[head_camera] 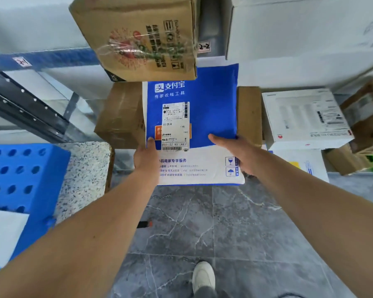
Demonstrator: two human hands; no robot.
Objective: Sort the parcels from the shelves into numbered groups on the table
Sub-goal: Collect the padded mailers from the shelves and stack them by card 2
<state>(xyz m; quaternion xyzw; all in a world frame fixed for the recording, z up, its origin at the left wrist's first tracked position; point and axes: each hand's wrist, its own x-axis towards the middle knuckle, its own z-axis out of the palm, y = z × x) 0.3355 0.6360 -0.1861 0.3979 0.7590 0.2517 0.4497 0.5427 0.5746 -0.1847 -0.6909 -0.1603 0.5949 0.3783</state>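
A flat blue and white parcel [211, 104] with a white shipping label [176, 125] is held up in front of the shelves. My left hand [145, 157] grips its lower left edge, thumb on top. My right hand [233, 150] grips its lower right edge. Behind the parcel, brown cardboard boxes [120, 117] sit on the lower shelf. A printed brown carton [142, 37] stands on the shelf above, at the shelf tag reading 2-2 [204, 46].
A white box [306, 119] lies on the lower shelf at right, with more brown boxes [366, 117] beside it. A blue perforated crate [19, 175] and a speckled slab [86, 171] stand at left. Grey marble floor [213, 222] lies below, with my shoe [203, 276].
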